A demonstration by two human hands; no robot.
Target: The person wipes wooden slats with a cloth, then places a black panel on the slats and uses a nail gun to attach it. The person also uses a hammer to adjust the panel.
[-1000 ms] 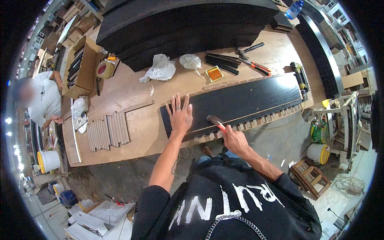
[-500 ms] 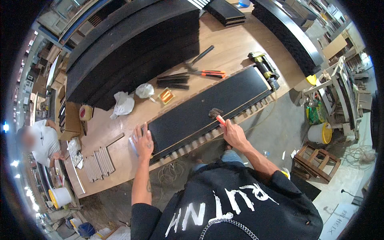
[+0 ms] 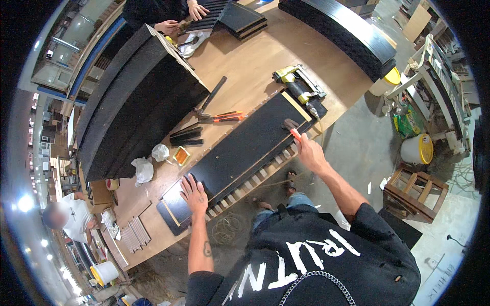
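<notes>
A long black panel (image 3: 245, 140) lies at a slant across the wooden table, with pale strips at both ends. My left hand (image 3: 194, 196) rests flat on its near-left end, fingers spread. In my right hand (image 3: 310, 154) is a brush (image 3: 291, 126) with an orange-red handle. Its dark head touches the panel near the far-right end. Just beyond that end lies a yellow-green and black nail gun (image 3: 300, 87) with a hose attached. Under the panel's near edge runs a row of pale wooden blocks (image 3: 248, 183).
Tall curved black panels (image 3: 148, 107) are stacked at left. Beyond the panel lie a hammer (image 3: 212, 97), orange-handled tools (image 3: 229, 117), black strips (image 3: 186, 135) and white bags (image 3: 143, 170). Another person's hands (image 3: 197, 10) work at the far side; a second person (image 3: 76, 217) is at left.
My right hand has moved the brush from mid-panel toward the far-right end. My left hand stays flat at the near-left end. The view has shifted, bringing another person's hands into sight.
</notes>
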